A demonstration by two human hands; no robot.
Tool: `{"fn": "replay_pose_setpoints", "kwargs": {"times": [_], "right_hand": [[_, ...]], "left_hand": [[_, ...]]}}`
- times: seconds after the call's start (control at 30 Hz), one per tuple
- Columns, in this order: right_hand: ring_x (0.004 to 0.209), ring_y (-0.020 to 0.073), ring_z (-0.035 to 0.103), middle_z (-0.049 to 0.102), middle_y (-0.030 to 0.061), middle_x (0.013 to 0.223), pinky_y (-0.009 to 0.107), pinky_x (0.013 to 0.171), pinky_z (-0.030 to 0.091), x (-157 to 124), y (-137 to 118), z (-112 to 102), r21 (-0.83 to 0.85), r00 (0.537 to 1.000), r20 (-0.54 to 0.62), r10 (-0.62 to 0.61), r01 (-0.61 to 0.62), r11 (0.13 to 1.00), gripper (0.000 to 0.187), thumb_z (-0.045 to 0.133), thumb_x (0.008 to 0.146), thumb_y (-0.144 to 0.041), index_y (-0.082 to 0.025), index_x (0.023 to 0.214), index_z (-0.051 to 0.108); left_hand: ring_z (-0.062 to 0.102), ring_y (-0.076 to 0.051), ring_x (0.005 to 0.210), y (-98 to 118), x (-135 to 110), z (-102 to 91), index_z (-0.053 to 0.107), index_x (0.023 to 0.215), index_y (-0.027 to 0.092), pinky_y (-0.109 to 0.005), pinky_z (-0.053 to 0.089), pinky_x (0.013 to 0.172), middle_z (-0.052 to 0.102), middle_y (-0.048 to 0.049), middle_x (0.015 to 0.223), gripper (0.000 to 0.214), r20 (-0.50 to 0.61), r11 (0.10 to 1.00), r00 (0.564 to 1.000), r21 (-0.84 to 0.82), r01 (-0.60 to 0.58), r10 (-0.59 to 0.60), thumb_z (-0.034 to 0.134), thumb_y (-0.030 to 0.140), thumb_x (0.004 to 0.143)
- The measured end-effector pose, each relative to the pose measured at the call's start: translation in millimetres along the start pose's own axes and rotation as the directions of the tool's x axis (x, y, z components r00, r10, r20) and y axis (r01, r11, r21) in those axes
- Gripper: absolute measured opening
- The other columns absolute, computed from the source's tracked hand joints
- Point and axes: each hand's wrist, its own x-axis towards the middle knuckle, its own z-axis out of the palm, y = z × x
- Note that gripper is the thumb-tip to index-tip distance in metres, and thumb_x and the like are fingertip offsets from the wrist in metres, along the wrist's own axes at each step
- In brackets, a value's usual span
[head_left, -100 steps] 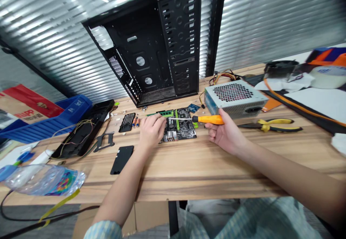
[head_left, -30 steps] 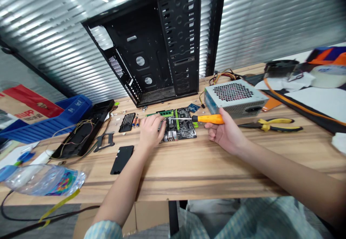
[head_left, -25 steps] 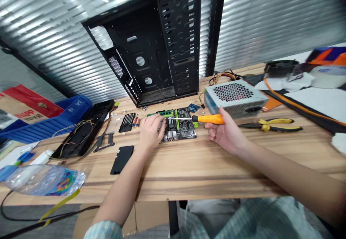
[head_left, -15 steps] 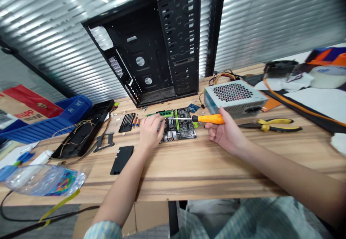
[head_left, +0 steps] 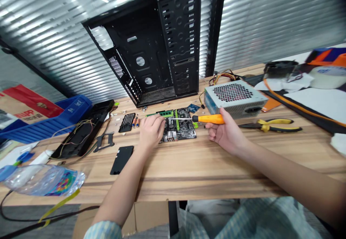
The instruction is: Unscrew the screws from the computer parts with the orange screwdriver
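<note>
A green-and-black computer motherboard (head_left: 180,128) lies flat on the wooden desk (head_left: 205,174), with a green RAM stick (head_left: 164,113) along its far edge. My left hand (head_left: 151,131) rests at the board's left edge, fingers curled over it; anything between them is hidden. My right hand (head_left: 224,132) is shut around an orange-handled screwdriver (head_left: 208,119). Its thin steel shaft reaches left over the board, and the tip ends close to my left fingers. The exact spot of the tip is hidden.
A silver power supply (head_left: 235,100) stands right of the board, with yellow-and-black pliers (head_left: 270,125) beyond it. An open black PC case (head_left: 151,44) stands behind. To the left lie a black panel with thin wires (head_left: 83,132), a blue tray (head_left: 51,120) and a plastic bottle (head_left: 43,180).
</note>
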Motion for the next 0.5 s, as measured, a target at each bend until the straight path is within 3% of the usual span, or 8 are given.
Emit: {"fn": "replay_pose_setpoints", "kwargs": {"times": [0.23, 0.5], "right_hand": [[0.037, 0.0105, 0.045, 0.064, 0.0004, 0.058, 0.025, 0.040, 0.035, 0.0, -0.1, 1.6, 0.004, 1.000, -0.010, 0.006, -0.006, 1.000, 0.051, 0.036, 0.095, -0.058, -0.019, 0.073, 0.060], [0.037, 0.0102, 0.046, 0.064, 0.0002, 0.058, 0.025, 0.040, 0.034, 1.1, 0.9, 0.6, 0.006, 1.000, 0.001, 0.004, -0.004, 1.000, 0.051, 0.036, 0.095, -0.058, -0.019, 0.073, 0.061]], "left_hand": [[0.064, -0.021, 0.091, -0.1, 1.2, -0.4, 0.064, 0.098, 0.018, -0.035, 0.042, 0.080, 0.072, -0.0074, 0.096, 0.010, -0.032, 0.995, 0.997, 0.070, -0.071, 0.073, 0.055, 0.019, 0.093], [0.063, -0.021, 0.091, -0.9, 1.0, -0.7, 0.064, 0.099, 0.018, -0.035, 0.041, 0.080, 0.071, -0.0080, 0.097, 0.011, -0.029, 0.995, 0.997, 0.067, -0.071, 0.074, 0.055, 0.020, 0.093]]}}
